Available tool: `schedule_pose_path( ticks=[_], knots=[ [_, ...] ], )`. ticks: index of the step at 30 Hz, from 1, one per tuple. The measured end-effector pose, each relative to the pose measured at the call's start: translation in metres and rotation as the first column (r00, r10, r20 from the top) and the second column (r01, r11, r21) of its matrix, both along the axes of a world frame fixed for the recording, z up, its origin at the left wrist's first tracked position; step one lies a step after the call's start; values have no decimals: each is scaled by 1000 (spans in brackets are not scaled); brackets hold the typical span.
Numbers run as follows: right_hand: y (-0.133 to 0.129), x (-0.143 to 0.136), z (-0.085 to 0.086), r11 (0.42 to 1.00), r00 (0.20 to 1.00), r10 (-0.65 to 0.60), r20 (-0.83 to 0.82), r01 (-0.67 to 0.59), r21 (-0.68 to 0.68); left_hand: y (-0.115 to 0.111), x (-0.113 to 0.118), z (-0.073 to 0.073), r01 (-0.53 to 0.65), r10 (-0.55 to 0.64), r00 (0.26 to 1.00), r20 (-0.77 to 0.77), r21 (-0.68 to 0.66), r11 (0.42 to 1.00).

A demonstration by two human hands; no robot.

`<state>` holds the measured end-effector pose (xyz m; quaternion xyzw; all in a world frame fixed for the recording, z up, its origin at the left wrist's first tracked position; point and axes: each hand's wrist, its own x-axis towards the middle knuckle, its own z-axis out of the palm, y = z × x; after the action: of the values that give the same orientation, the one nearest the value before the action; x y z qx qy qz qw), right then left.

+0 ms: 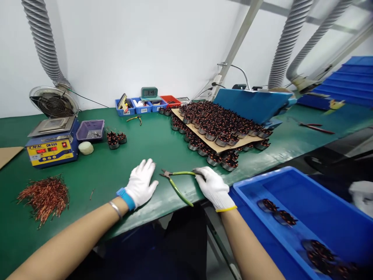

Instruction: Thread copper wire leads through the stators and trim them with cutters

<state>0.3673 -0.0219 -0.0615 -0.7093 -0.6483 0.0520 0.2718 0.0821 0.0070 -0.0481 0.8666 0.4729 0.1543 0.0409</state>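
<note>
My left hand point(141, 184), in a white glove with a blue band at the wrist, lies flat on the green table with its fingers stretched out and holds nothing. A pair of wire cutters point(177, 188) with green handles rests just to its right, handles spread wide. My right hand point(213, 186), gloved in white with a yellow hem, has its fingers curled at the end of the upper handle; the fingertips are partly hidden. Beyond it, wound motor stators point(212, 120) stand in two layers with a cardboard sheet point(198, 134) between them.
At the left are a solder pot point(52, 146), a purple tray point(91, 130), a few stators point(113, 140) and a heap of copper wire offcuts point(45, 196). Small bins point(142, 105) and a clock point(149, 92) line the back. A blue crate point(262, 229) with several stators stands right.
</note>
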Motion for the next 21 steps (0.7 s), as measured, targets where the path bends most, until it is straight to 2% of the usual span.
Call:
schedule_pose_path(
  ticks=[6, 8, 10, 13, 15, 17, 19, 20, 21],
  knots=[
    [8, 19, -3, 983, 983, -182, 31, 182, 11, 42, 61, 7, 149, -150, 987, -57, -25, 988],
    [10, 21, -5, 976, 975, -218, 47, 218, 8, 55, 70, 6, 103, -106, 992, -67, -44, 994],
    [11, 22, -6, 969, 968, -246, 56, 246, 9, 64, 69, 3, -17, 13, 997, -72, -54, 998],
    [11, 22, -5, 958, 957, -286, 57, 287, -14, 65, 41, 0, -240, 235, 968, -86, -54, 969],
    [8, 20, -2, 939, 939, -340, 53, 342, -35, 59, 7, 0, -374, 368, 924, -104, -48, 926],
    [6, 16, 3, 923, 922, -384, 47, 383, 27, 49, -30, 2, -488, 481, 867, -128, -28, 872],
    [8, 6, 10, 939, 948, -313, 55, 300, 171, 39, -56, 6, -630, 626, 759, -178, 44, 775],
    [14, -2, 15, 953, 974, -215, 72, 193, 232, 34, -61, 7, -665, 669, 721, -182, 94, 741],
    [22, -11, 19, 963, 991, -86, 99, 58, 262, 30, -61, 7, -653, 668, 720, -186, 143, 744]
  ],
)
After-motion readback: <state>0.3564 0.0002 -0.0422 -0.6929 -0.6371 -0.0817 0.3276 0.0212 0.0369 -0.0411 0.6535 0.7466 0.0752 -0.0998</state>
